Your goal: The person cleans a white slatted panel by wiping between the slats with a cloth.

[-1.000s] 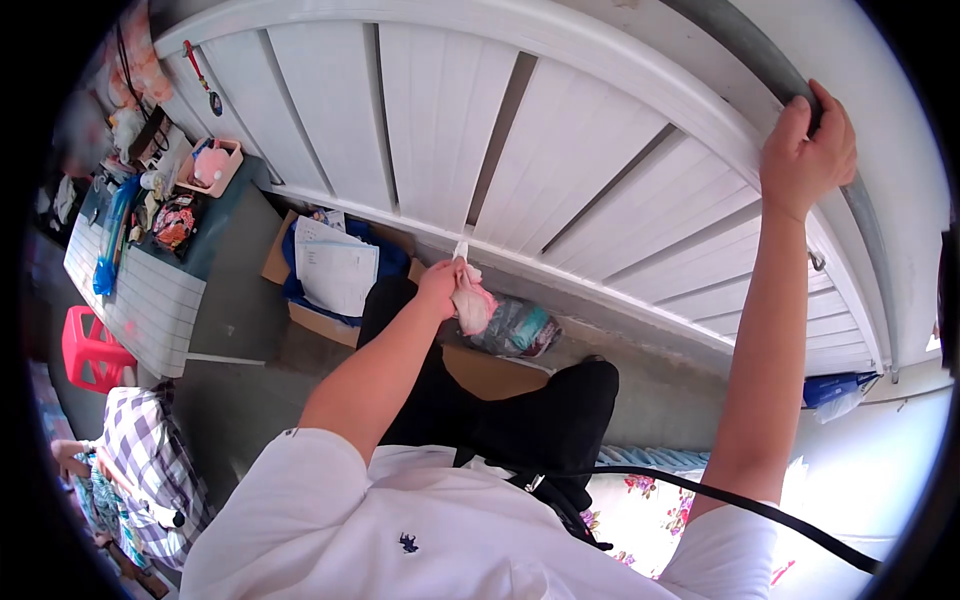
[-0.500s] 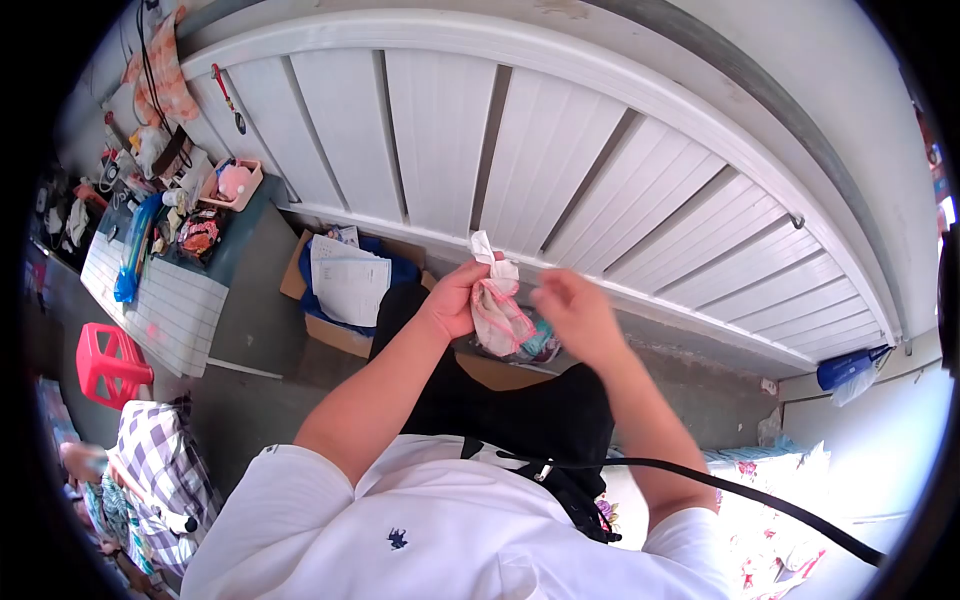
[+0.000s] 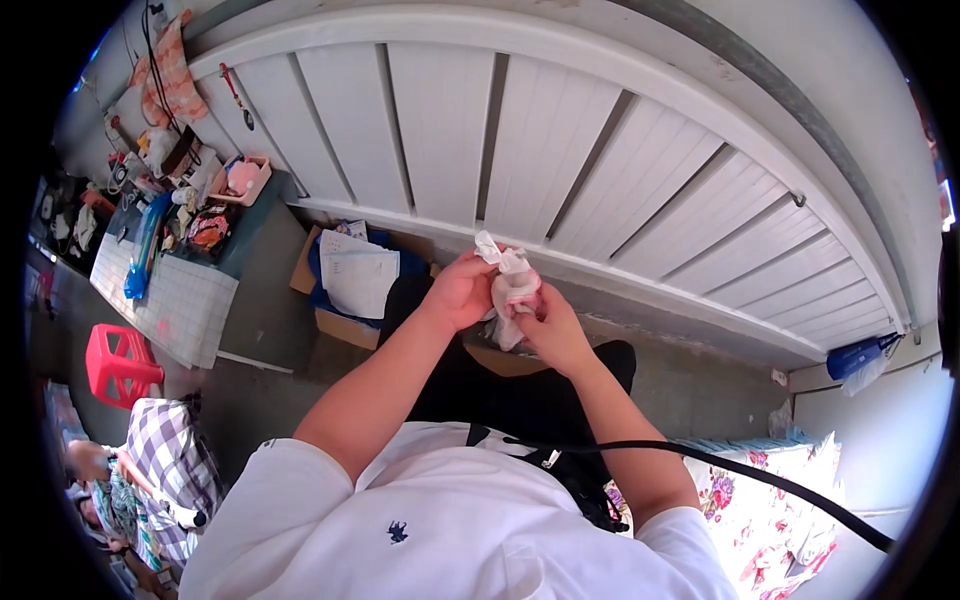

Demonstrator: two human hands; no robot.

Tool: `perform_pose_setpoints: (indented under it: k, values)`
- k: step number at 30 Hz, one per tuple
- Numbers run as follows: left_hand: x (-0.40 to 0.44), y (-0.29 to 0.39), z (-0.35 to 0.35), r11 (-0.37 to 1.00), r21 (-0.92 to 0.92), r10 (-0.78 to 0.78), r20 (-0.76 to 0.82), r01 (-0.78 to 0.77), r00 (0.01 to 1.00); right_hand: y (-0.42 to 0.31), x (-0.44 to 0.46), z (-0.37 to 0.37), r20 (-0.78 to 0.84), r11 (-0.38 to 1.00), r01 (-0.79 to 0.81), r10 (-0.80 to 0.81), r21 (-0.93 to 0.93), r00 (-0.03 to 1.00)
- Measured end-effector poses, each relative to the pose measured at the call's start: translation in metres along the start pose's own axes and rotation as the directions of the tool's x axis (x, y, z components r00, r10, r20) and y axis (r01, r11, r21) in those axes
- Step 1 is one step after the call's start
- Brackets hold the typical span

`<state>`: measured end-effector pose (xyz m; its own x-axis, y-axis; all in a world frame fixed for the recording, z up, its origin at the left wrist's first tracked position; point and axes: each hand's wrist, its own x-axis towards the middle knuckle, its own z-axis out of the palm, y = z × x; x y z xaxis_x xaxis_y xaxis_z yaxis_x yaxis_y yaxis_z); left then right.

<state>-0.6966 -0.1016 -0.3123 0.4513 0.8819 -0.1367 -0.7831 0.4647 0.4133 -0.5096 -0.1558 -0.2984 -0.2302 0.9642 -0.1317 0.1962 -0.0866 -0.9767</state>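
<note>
My left hand (image 3: pixel 461 291) is closed around the upper left side of a crumpled, thin white-and-pink piece (image 3: pixel 514 285), cloth or plastic, I cannot tell which. A white twisted end of it sticks up above my left fingers. On its lower right side my right hand (image 3: pixel 553 329) grips it, with the thumb across the front. The piece hangs over my lap, in front of the white slatted panel (image 3: pixel 440 130). Beneath it, the edge of a cardboard surface (image 3: pixel 512 363) shows between my black-clad legs.
To the left stands a cardboard box (image 3: pixel 345 328) with papers (image 3: pixel 360 280) on blue material. Beyond it is a cluttered table (image 3: pixel 205 340) with a pink basket (image 3: pixel 262 185). A red stool (image 3: pixel 122 365) and another person in checked cloth (image 3: pixel 165 440) are lower left. A black cable (image 3: pixel 780 487) crosses on the right.
My right hand, apart from the piece before, has come left and taken hold of it. The piece is now bunched up between both hands. The view has shifted slightly.
</note>
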Motion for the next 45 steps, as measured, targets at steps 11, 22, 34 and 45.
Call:
perform_pose_setpoints:
  k: [11, 22, 34, 45]
  values:
    - [-0.040, 0.048, -0.063, 0.997, -0.015, 0.063, -0.474, -0.079, 0.878, 0.002, -0.014, -0.016, 0.010, 0.971, -0.121, 0.122, 0.208, 0.993]
    - [-0.063, 0.025, -0.058, 0.894, 0.408, 0.067, -0.534, 0.188, 0.843, 0.007, 0.004, 0.000, -0.071, 0.957, -0.168, 0.190, 0.237, 0.979]
    - [0.006, -0.016, -0.084, 0.615, 0.724, -0.034, -0.372, 0.312, 0.928, 0.053, 0.065, 0.020, 0.029, 0.955, -0.292, 0.294, -0.046, 0.956]
    - [-0.014, 0.057, -0.130, 0.945, 0.091, -0.289, -0.214, 0.314, 0.933, 0.158, 0.137, -0.070, -0.815, 0.955, -0.044, 0.275, 0.295, 0.511]
